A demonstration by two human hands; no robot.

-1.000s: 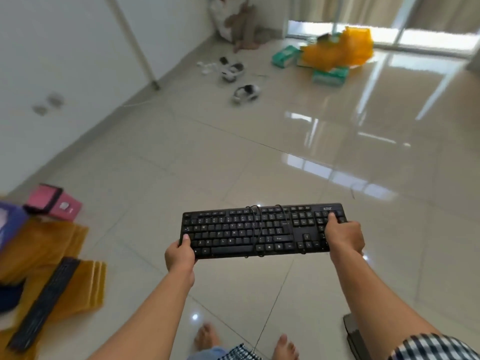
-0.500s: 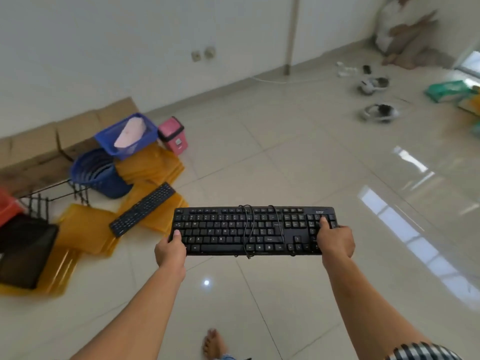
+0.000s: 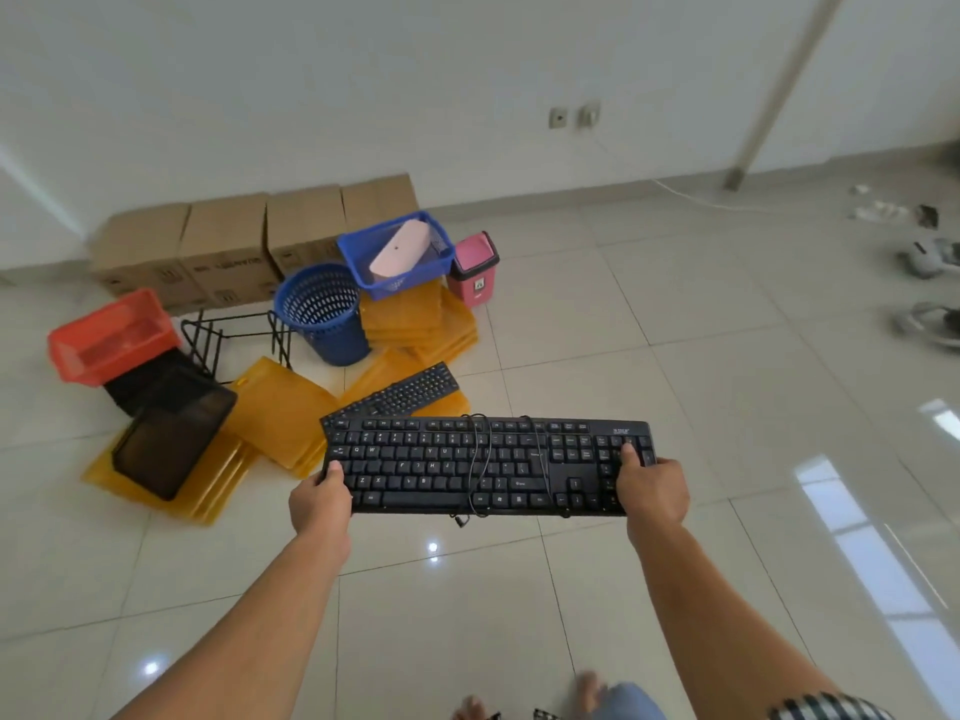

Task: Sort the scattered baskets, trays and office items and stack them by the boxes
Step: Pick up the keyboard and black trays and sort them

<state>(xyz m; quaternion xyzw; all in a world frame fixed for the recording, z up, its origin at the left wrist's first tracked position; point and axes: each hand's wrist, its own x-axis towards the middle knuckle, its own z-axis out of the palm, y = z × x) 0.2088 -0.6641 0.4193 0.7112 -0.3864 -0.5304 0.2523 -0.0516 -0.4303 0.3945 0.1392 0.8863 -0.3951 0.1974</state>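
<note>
Head view: we held the black keyboard level in the air above the floor, near the pile by the cardboard boxes along the floor's far wall edge. Left hand gripped its left end, thumb on the keys. Right hand gripped the right end, thumb on the number pad. Cable was looped loosely round the middle, with the plug hanging under the near edge. Second keyboard lay on yellow trays just beyond, close to the blue round basket.

Risks, as we judged them:
- The loose cable could slip off and catch our bare feet or snag a basket on set-down.
- The yellow trays lay uneven, so a keyboard stacked there could slide.
- The glossy tiles looked slippery.
</note>
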